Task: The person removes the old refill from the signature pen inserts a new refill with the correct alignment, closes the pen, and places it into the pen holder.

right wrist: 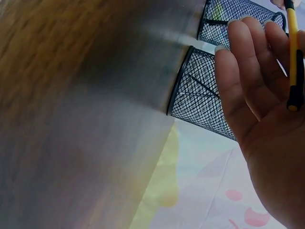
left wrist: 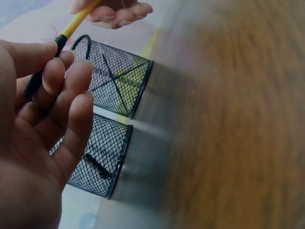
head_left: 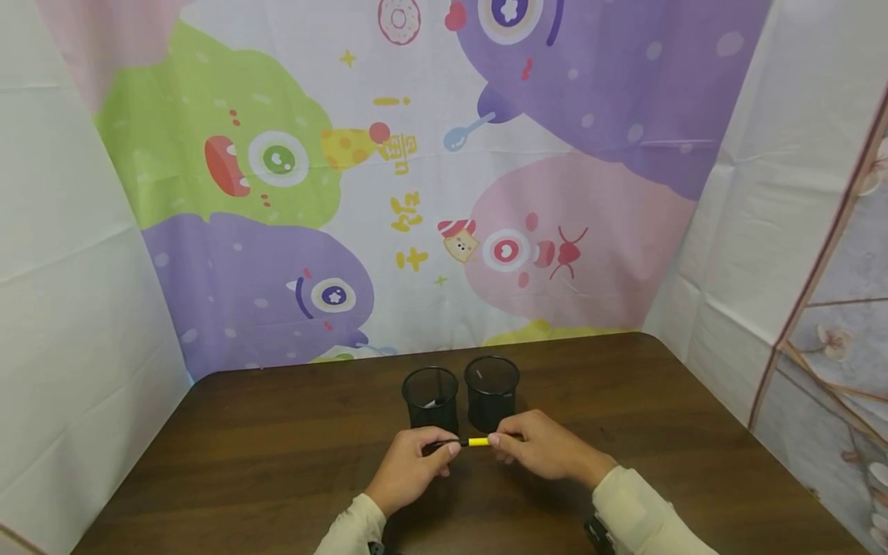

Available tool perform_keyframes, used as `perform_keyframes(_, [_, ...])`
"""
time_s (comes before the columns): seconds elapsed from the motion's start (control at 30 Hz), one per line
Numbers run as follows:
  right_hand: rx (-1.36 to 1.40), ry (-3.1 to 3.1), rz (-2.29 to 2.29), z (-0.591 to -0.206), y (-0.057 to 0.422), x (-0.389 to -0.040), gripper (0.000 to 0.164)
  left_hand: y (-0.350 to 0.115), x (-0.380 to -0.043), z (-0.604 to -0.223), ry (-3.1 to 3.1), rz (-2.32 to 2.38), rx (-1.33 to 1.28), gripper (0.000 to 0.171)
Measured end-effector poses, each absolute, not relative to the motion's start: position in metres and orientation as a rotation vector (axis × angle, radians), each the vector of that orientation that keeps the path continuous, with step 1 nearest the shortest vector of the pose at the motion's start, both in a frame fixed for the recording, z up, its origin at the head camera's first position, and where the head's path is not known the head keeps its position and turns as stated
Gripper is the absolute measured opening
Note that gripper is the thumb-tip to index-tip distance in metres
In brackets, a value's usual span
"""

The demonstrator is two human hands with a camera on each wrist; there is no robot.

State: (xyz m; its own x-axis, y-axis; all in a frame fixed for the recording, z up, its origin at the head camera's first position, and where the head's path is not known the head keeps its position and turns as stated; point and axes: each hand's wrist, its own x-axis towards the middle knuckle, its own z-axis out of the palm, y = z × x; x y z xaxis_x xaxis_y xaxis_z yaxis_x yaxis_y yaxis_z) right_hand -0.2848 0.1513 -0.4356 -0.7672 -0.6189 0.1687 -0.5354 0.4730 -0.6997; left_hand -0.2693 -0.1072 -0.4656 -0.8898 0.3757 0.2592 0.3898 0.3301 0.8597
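Observation:
Between the two hands a slim yellow-and-black pen (head_left: 479, 442) is held roughly level, in front of two black mesh pen holders. My left hand (head_left: 412, 466) pinches its black end between thumb and fingers; in the left wrist view that dark end of the pen (left wrist: 75, 24) tapers toward the palm. The opposite end is pinched by my right hand (head_left: 548, 447). From the right wrist, the pen (right wrist: 293, 38) shows a black end with a small yellow tip. The left pen holder (head_left: 418, 417) has something small and pale inside. Just right of it stands the other pen holder (head_left: 491, 412).
Both holders stand upright on a dark brown wooden table (head_left: 277, 447). Behind the table hangs a cartoon-printed cloth (head_left: 416, 308), with pale cloth walls at left (head_left: 69, 308) and right (head_left: 735, 231).

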Motion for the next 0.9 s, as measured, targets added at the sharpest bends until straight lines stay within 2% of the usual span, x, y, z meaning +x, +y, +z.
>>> perform_keyframes(0.7, [-1.040, 2.670, -1.174, -0.433, 0.150, -0.285, 0.018, -0.105, -0.266, -0.460, -2.531, -1.776, -0.666, 0.015])
perform_keyframes(0.9, [-1.089, 2.690, -1.163, -0.434, 0.151, -0.286, 0.009, -0.104, -0.264, -0.457, -2.535, -1.786, -0.659, 0.015])
